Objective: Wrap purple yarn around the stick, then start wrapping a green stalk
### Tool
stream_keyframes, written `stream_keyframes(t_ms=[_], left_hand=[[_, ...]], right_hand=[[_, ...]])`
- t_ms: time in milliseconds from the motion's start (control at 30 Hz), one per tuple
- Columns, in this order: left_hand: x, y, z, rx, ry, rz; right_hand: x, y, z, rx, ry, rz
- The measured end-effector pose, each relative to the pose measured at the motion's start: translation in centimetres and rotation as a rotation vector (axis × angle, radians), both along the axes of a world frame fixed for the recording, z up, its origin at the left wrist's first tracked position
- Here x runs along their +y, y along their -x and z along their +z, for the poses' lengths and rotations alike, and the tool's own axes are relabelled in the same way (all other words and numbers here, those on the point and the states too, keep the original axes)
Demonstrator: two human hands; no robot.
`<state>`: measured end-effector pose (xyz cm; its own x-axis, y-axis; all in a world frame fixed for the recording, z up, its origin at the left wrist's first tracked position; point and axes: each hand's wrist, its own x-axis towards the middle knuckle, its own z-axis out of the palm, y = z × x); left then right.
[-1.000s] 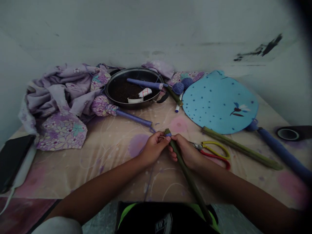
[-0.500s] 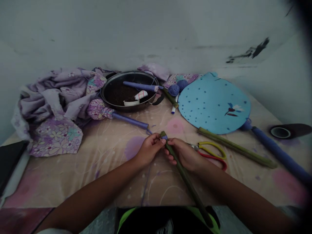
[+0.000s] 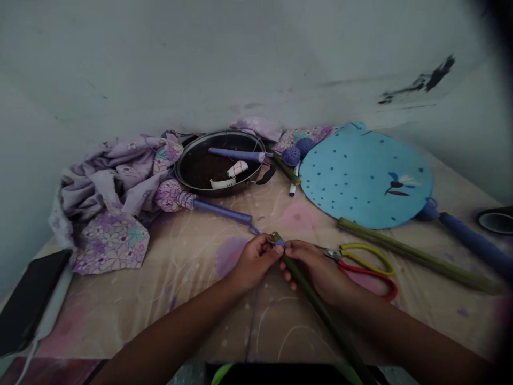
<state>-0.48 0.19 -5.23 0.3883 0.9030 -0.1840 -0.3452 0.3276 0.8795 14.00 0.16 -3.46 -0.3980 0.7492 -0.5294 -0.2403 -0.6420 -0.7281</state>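
A long green stick [image 3: 320, 313] runs from my lap up to the table's middle. My right hand [image 3: 320, 267] is wrapped round its upper part. My left hand [image 3: 254, 259] pinches purple yarn [image 3: 279, 243] wound at the stick's top end. A thin purple strand hangs down from the hands toward the table's front edge. Both hands touch at the stick's tip.
Yellow and red scissors [image 3: 363, 259] lie just right of my right hand. A blue round fan [image 3: 364, 179], a second green stick [image 3: 417, 256], a dark pan [image 3: 220, 163], a yarn-wrapped stick [image 3: 220, 210], yarn balls [image 3: 290, 156], floral cloth [image 3: 116, 208], a black phone [image 3: 28, 299] and a tape roll [image 3: 497, 220] lie around.
The view has tilted up a little, so everything sits lower in the picture. Both hands stay at the stick's top with only small finger movements on the yarn.
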Motion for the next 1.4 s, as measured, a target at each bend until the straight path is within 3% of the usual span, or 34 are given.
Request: stream_keyframes(t_ms=[300, 467, 700, 867, 1167, 1400], left_hand=[[0.0, 0.3, 0.5, 0.003, 0.073, -0.069], [0.1, 0.3, -0.1, -0.078, 0.01, -0.101], [0.3, 0.2, -0.2, 0.064, -0.036, -0.064], [0.3, 0.5, -0.3, 0.038, -0.011, -0.102], [0.0, 0.2, -0.1, 0.019, 0.004, -0.006], [0.1, 0.1, -0.2, -0.004, 0.032, -0.043]], right_hand=[[-1.0, 0.6, 0.2, -0.016, -0.006, 0.032], [-0.3, 0.0, 0.6, 0.005, 0.027, 0.085], [-0.2, -0.8, 0.7, 0.036, 0.09, 0.102], [-0.2, -0.7, 0.2, 0.02, 0.158, 0.149], [0.2, -0.9, 0.4, 0.042, -0.006, 0.16], [-0.4, -0.2, 0.3, -0.041, -0.101, 0.115]])
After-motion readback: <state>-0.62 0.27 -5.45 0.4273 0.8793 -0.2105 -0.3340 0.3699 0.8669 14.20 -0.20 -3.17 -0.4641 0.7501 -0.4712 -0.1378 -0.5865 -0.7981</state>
